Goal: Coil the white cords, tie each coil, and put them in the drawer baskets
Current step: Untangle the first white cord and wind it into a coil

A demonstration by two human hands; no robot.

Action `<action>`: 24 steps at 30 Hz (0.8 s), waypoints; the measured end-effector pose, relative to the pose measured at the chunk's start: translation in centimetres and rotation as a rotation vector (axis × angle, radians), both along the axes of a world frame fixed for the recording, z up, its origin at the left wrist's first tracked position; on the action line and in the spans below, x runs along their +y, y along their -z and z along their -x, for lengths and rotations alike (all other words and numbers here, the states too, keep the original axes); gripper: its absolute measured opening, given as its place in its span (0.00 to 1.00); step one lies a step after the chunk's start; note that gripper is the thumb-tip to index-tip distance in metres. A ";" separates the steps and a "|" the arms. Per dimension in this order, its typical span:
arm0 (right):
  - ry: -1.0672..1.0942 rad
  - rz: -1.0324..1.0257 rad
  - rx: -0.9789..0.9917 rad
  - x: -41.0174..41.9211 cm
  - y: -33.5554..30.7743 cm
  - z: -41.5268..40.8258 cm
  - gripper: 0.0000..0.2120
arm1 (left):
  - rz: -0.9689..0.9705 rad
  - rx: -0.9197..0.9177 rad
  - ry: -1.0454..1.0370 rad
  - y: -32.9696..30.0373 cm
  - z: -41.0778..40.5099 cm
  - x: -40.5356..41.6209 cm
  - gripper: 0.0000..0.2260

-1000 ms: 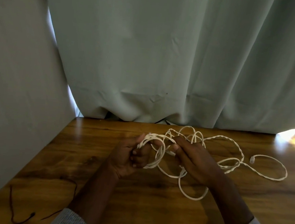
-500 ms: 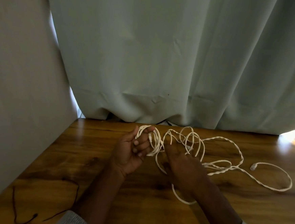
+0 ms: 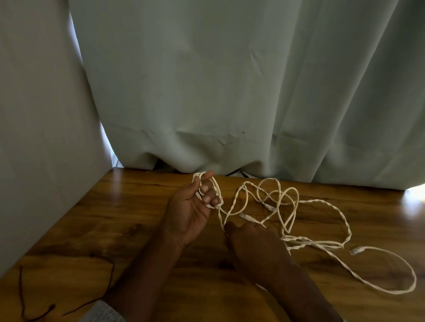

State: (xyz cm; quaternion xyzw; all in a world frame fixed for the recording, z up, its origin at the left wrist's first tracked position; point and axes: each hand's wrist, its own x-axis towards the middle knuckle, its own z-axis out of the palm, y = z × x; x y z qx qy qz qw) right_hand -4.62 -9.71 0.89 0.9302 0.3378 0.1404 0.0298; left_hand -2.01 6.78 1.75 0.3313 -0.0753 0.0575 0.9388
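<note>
My left hand (image 3: pixel 189 210) is raised palm-up near the table's back edge, its fingers curled round a small coil of white cord (image 3: pixel 210 190). From that coil the cord runs right into a loose tangle of white cords (image 3: pixel 289 210) on the wooden table (image 3: pixel 135 221). Twisted strands trail to the far right and end in a wide loop with a plug (image 3: pixel 355 251). My right hand (image 3: pixel 253 248) lies back-up over the cord just right of the left hand; its fingers are hidden underneath, so whether it grips the cord is unclear.
A thin dark cord (image 3: pixel 42 312) lies at the table's front left corner. A pale curtain (image 3: pixel 237 86) hangs behind the table's back edge, and a plain wall (image 3: pixel 26 120) closes the left side. No drawer baskets are in view.
My left hand has lifted and moved back toward the curtain with the coil. My right hand has dropped lower and nearer to me, drawing cord out of the tangle.
</note>
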 end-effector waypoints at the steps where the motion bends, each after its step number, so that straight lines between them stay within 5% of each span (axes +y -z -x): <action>1: -0.009 -0.010 -0.002 0.0 -0.1 0.1 0.18 | -0.032 -0.005 -0.029 0.1 -0.1 -0.1 0.18; 10: -0.069 -0.044 -0.071 -0.1 -0.4 0.4 0.15 | -0.263 -0.032 -0.205 0.6 -0.2 -1.2 0.15; 15: -0.147 -0.188 -0.071 -0.3 0.2 -0.1 0.12 | -0.857 -0.113 -0.319 1.9 0.2 -2.1 0.14; 20: -0.261 -0.494 0.195 -1.4 -0.3 -1.0 0.09 | -1.134 -0.196 -0.274 2.1 0.8 -1.8 0.13; 24: -0.372 -0.615 0.173 -2.7 -1.2 -1.8 0.06 | -1.176 -0.170 -0.068 2.3 1.0 -1.9 0.11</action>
